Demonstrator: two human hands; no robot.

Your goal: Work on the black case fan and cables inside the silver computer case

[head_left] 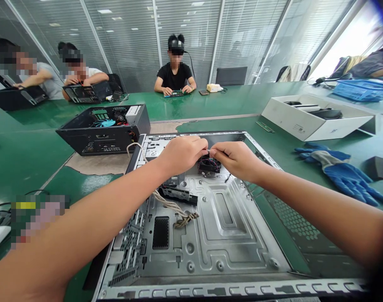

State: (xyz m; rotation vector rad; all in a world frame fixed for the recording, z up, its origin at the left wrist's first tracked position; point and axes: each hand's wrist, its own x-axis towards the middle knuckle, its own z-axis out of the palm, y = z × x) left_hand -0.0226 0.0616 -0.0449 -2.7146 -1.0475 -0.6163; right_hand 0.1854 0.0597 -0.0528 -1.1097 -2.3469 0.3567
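My left hand (185, 153) and my right hand (238, 158) meet fingertip to fingertip above the far part of an open metal computer case (254, 243). Each is closed in a pinch on something thin and pale, mostly hidden by the fingers. Right under them sits a black fan (209, 164) with thin coloured wires. A beige cable bundle (169, 204) with knotted ends lies across the case floor, left of centre. Beside it rests a dark bracket-like part (180, 195) with a metal edge.
Beyond stands another black computer case (106, 130). To the right are a white box (317, 121), a small circuit board (265, 126), blue gloves (342, 172) and a dark block (375, 167). A blue basket (363, 90) stands farther back. Several people sit across the green table (207, 105).
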